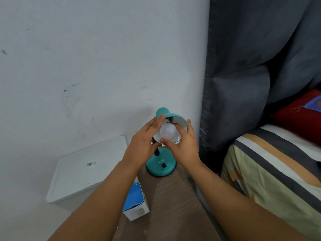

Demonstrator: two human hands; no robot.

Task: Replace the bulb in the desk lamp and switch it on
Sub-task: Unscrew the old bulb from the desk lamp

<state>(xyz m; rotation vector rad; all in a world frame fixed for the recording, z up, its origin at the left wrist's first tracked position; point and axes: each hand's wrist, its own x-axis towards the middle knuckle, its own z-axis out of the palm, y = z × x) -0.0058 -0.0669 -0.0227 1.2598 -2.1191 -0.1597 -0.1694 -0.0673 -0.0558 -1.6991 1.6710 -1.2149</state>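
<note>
The desk lamp [160, 162] is teal, with a round base printed "ATN", a small black rocker switch [163, 165] on that base, and a short black neck. It stands at the far end of a narrow wood-grain bench [170, 202], close to the white wall [86, 58]. Its teal shade [180, 121], white inside, is tilted toward the camera. A frosted white globe bulb [168, 131] sits in the shade's mouth.

The right hand [182, 145] has its grip curled round the bulb, thumb under it and fingers over its top. The left hand [144, 145] rests straight fingers along the shade's left rim, steadying it.

A blue and white bulb box [136, 202] stands on the bench's left edge. A white plastic bin [83, 171] lies left of the bench. A bed with a striped sheet [271, 171] is at the right, beside a grey curtain [251, 66].
</note>
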